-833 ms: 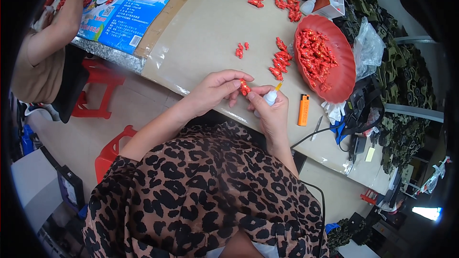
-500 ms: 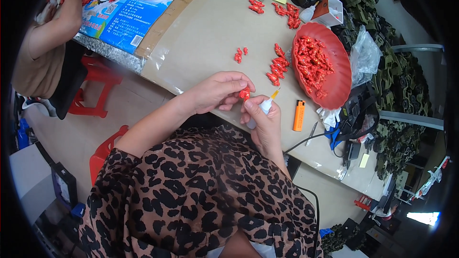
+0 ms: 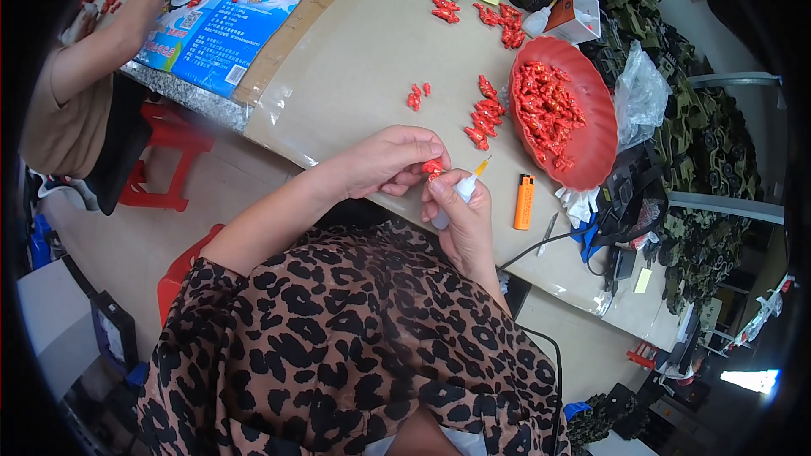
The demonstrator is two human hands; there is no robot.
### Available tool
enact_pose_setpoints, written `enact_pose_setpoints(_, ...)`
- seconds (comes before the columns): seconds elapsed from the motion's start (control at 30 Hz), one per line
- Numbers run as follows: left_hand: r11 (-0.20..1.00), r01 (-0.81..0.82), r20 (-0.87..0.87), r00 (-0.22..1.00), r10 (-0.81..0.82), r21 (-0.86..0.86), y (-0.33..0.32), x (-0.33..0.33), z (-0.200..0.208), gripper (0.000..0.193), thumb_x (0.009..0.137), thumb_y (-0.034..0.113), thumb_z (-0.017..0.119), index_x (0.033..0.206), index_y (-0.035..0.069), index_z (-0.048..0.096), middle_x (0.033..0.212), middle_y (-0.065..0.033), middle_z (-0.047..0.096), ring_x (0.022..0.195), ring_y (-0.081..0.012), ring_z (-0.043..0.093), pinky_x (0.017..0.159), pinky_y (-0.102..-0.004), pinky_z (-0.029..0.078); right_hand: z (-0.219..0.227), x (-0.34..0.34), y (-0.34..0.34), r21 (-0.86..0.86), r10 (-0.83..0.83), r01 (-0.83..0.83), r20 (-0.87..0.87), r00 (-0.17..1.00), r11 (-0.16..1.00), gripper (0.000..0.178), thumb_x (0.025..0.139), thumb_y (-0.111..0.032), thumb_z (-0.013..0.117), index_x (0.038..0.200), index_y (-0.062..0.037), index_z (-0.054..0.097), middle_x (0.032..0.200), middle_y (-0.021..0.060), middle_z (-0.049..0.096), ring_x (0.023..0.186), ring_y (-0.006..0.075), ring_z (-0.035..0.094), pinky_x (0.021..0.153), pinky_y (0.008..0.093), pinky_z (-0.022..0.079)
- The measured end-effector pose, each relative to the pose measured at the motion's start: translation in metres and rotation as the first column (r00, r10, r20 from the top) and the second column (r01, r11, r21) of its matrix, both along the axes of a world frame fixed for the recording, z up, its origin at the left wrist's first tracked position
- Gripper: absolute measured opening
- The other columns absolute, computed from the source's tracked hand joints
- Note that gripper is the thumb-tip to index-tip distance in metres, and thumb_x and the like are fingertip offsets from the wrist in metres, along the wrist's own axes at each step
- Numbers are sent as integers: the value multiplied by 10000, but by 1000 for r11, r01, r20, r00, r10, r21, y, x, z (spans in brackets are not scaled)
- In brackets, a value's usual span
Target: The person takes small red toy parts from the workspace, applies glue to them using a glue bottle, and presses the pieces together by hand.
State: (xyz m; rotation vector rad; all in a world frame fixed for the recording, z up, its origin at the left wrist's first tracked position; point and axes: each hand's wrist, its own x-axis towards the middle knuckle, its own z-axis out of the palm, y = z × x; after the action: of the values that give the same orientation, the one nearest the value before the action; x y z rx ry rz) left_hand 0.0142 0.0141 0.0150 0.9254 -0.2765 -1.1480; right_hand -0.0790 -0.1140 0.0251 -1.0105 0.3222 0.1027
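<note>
Head view: left hand (image 3: 390,157) has a narrow fingertip grip on a small red piece (image 3: 432,168), held up by the near edge of the worktop (image 3: 355,59). Right hand (image 3: 465,213) wraps a white squeeze bottle (image 3: 464,189), yellow nozzle (image 3: 481,168) pointing up and away from the piece; right thumb and forefinger are at the piece's lower end, contact too small to tell. Step in hand, my read: positioning one piece between fingertips, bottle tucked in palm, nozzle not on the piece. Next move seems to call for a steady left pinch; if the bottle is wanted, nozzle must turn to the piece, clear of skin. Beyond the hands: row of red figures (image 3: 484,112), smaller red pair (image 3: 414,98). Right: red bowl (image 3: 598,137) heaped with more, orange lighter (image 3: 524,203) nearer the person.
</note>
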Motion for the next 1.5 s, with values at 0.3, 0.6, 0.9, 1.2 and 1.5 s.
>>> enact_pose_setpoints(0.3,1000,-24,84,996,25,-17,2,2,3,187,875,178,404,900,30,517,638,38,427,490,-12,325,387,-147,231,-1,0,0,-16,4,-4,9,1000,1000,93,760,-63,585,754,-17,505,666,77,534,509,108,481,480,227,413)
enact_pose_setpoints(0.6,1000,-25,184,983,26,-4,6,7,2,155,870,161,426,904,40,517,639,22,470,501,-14,364,423,-149,276,-3,0,-1,-23,-1,2,22,1000,1000,79,756,-45,595,778,8,541,684,71,546,513,87,494,475,206,415)
enact_pose_setpoints(0.9,952,-238,343,925,162,192,-5,10,-3,140,839,133,478,891,9,518,643,-15,517,505,-42,466,442,-179,387,-5,-2,-18,-97,-140,143,39,989,985,86,751,-56,586,758,-18,509,658,68,528,498,110,475,461,224,403)
enact_pose_setpoints(1.2,888,-454,854,486,186,66,-57,4,-16,120,757,75,505,797,-37,499,634,-205,546,596,-340,554,520,-405,429,1,-4,-30,-117,-265,273,80,961,955,82,752,-33,573,780,-2,502,660,72,526,503,114,480,469,233,408)
enact_pose_setpoints(1.5,875,-433,888,459,9,215,-54,14,-5,146,792,128,502,760,-15,514,702,-186,565,675,-337,561,583,-395,434,2,5,-25,-66,-229,238,123,966,969,81,755,-23,557,757,-7,478,652,84,513,522,123,476,480,245,410)
